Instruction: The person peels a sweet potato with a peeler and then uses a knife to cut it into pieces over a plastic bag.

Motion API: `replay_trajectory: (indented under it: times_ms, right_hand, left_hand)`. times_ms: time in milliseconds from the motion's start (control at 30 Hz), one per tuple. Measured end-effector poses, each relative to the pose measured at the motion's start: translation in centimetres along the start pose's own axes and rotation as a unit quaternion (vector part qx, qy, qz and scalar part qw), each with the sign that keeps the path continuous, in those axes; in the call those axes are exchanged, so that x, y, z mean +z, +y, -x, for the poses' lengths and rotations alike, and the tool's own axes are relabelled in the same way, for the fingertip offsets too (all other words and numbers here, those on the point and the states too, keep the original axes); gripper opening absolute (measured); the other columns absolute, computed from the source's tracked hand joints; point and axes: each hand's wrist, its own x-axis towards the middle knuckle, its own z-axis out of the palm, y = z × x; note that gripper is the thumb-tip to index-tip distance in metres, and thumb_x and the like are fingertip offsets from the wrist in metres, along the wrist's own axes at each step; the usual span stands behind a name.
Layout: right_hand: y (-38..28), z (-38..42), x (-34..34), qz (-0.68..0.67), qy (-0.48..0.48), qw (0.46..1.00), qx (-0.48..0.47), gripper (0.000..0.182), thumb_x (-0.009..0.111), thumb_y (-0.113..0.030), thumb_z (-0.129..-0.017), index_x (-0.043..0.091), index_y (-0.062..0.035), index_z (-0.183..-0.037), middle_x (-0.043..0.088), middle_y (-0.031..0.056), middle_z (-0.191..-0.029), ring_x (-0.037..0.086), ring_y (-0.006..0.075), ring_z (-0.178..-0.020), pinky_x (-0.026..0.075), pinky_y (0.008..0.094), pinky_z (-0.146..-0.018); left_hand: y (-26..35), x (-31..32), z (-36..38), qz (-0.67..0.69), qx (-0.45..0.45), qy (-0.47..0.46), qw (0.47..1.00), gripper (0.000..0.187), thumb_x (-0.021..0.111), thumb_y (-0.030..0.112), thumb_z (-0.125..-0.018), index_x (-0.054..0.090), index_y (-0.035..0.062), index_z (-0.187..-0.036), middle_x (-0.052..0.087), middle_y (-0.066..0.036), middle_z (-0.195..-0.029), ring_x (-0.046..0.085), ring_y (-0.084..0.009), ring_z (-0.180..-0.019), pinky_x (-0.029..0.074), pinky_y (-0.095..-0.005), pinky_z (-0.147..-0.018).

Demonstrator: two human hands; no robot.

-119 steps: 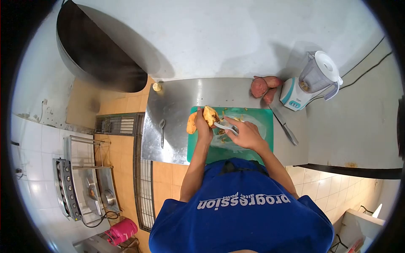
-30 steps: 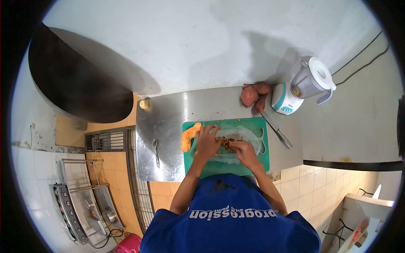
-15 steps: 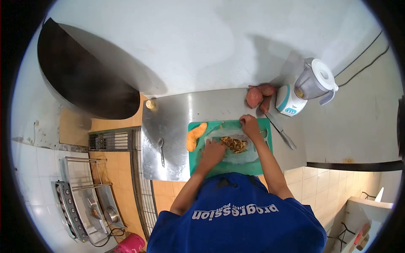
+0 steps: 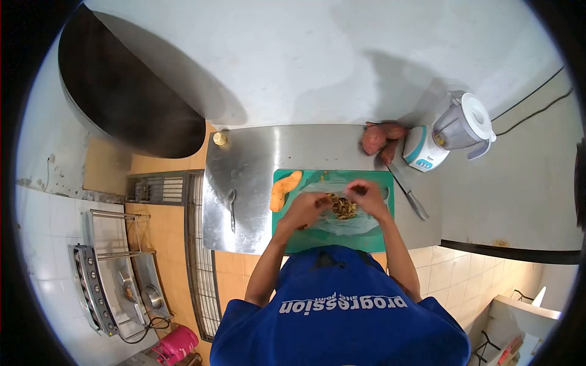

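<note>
A clear plastic bag (image 4: 348,228) lies spread on a green cutting board (image 4: 299,245), with a heap of brownish peelings (image 4: 343,208) on it. My left hand (image 4: 307,208) is closed at the left side of the heap, fingers curled on the plastic. On the opposite side, my right hand (image 4: 370,200) pinches the bag's upper right part, slightly blurred. Both hands are lifted a little over the board. A peeled orange sweet potato (image 4: 283,190) rests at the board's left edge. Part of a small metal tool (image 4: 385,193) shows beside my right hand.
A knife (image 4: 410,194) lies right of the board, below several unpeeled sweet potatoes (image 4: 374,139). A blender (image 4: 448,134) stands at the back right. On the steel table (image 4: 244,152) are a spoon (image 4: 232,207) and a small jar (image 4: 220,138). A large wok (image 4: 122,91) is upper left.
My left hand has risen from lying flat on the bag and curled its fingers. My right hand has come down toward the heap. The plastic is drawn up around the peelings.
</note>
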Motion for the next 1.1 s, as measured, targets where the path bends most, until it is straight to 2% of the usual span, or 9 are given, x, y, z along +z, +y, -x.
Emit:
replay_trajectory:
  times_ms: [133,200,333,400,633,867,933,1033,1100]
  right_hand:
    - [0.6,2.0,2.1,0.205,-0.073,0.969,-0.113,0.014,0.067,0.002,-0.086,0.073,0.0020,-0.099,0.075,0.0122,-0.089,0.068,0.0187,-0.074,0.054,0.0303,-0.070]
    - [0.3,1.2,2.8,0.162,-0.062,0.981,-0.086,0.015,0.068,0.001,-0.086,0.074,0.0016,-0.100,0.075,0.0117,-0.090,0.069,0.0195,-0.074,0.054,0.0307,-0.069]
    - [-1.5,-1.7,2.3,0.125,-0.073,0.987,-0.065,0.016,0.068,0.001,-0.087,0.075,-0.0001,-0.101,0.077,0.0117,-0.093,0.072,0.0197,-0.080,0.057,0.0322,-0.073]
    - [-1.6,-4.3,2.5,0.154,-0.029,0.983,-0.101,0.016,0.068,0.001,-0.086,0.075,-0.0006,-0.101,0.077,0.0125,-0.093,0.074,0.0214,-0.082,0.058,0.0340,-0.074]
    - [2.6,-10.0,4.0,0.348,-0.032,0.927,-0.132,0.018,0.071,-0.002,-0.083,0.077,-0.0050,-0.100,0.076,0.0160,-0.094,0.074,0.0344,-0.088,0.058,0.0440,-0.080]
    - [4.1,-11.2,4.3,0.378,-0.010,0.915,-0.143,0.015,0.069,-0.001,-0.083,0.077,-0.0062,-0.095,0.075,0.0170,-0.092,0.073,0.0343,-0.085,0.058,0.0428,-0.079]
    - [3.4,-10.4,4.0,0.293,0.024,0.947,-0.130,0.009,0.070,-0.003,-0.085,0.075,-0.0040,-0.092,0.075,0.0163,-0.090,0.074,0.0317,-0.083,0.058,0.0395,-0.076]
    - [0.8,-7.4,3.0,0.181,0.104,0.966,-0.155,0.006,0.072,-0.006,-0.087,0.073,-0.0021,-0.092,0.075,0.0146,-0.089,0.074,0.0283,-0.080,0.057,0.0360,-0.073]
    - [-1.7,-3.8,1.9,0.166,0.081,0.975,-0.124,0.010,0.073,-0.008,-0.089,0.074,-0.0014,-0.096,0.075,0.0144,-0.089,0.073,0.0274,-0.079,0.057,0.0354,-0.072]
  left_hand:
    - [-0.8,-1.7,-3.6,-0.014,-0.061,0.078,0.995,0.015,0.070,0.010,-0.091,0.073,0.0064,-0.105,0.075,-0.013,-0.095,0.072,-0.0308,-0.083,0.056,-0.0380,-0.073]
    - [-4.8,-0.7,-5.8,-0.074,0.040,0.174,0.981,0.014,0.073,0.016,-0.089,0.075,0.0081,-0.100,0.075,-0.013,-0.091,0.073,-0.0330,-0.084,0.056,-0.0425,-0.076]
    - [-3.9,-0.4,-7.7,-0.113,-0.035,0.091,0.989,0.015,0.076,0.018,-0.086,0.077,0.0085,-0.098,0.076,-0.015,-0.090,0.073,-0.0342,-0.084,0.058,-0.0442,-0.077]
    - [-2.7,-0.4,-7.8,-0.227,-0.113,0.064,0.965,0.019,0.077,0.024,-0.085,0.078,0.0083,-0.096,0.076,-0.015,-0.093,0.073,-0.0336,-0.091,0.058,-0.0442,-0.079]
    - [-6.9,1.8,-8.2,-0.261,-0.105,0.124,0.952,0.019,0.076,0.026,-0.084,0.078,0.0106,-0.095,0.076,-0.016,-0.092,0.072,-0.0363,-0.087,0.058,-0.0473,-0.078]
    - [-6.4,2.9,-7.2,-0.218,-0.144,0.139,0.955,0.012,0.070,0.017,-0.087,0.079,0.0139,-0.094,0.074,-0.016,-0.090,0.071,-0.0366,-0.095,0.058,-0.0482,-0.082]
    - [-5.1,2.5,-6.5,-0.207,-0.150,0.137,0.957,0.014,0.069,0.016,-0.087,0.079,0.0144,-0.096,0.074,-0.016,-0.091,0.070,-0.0369,-0.096,0.057,-0.0482,-0.083]
    - [-3.6,1.9,-4.8,-0.196,-0.066,0.127,0.970,0.016,0.066,0.012,-0.088,0.079,0.0117,-0.098,0.074,-0.018,-0.097,0.070,-0.0384,-0.094,0.057,-0.0486,-0.084]
    - [-2.6,2.3,-2.8,-0.153,0.055,0.139,0.977,0.018,0.065,0.009,-0.090,0.077,0.0082,-0.104,0.073,-0.018,-0.098,0.069,-0.0392,-0.093,0.056,-0.0493,-0.084]
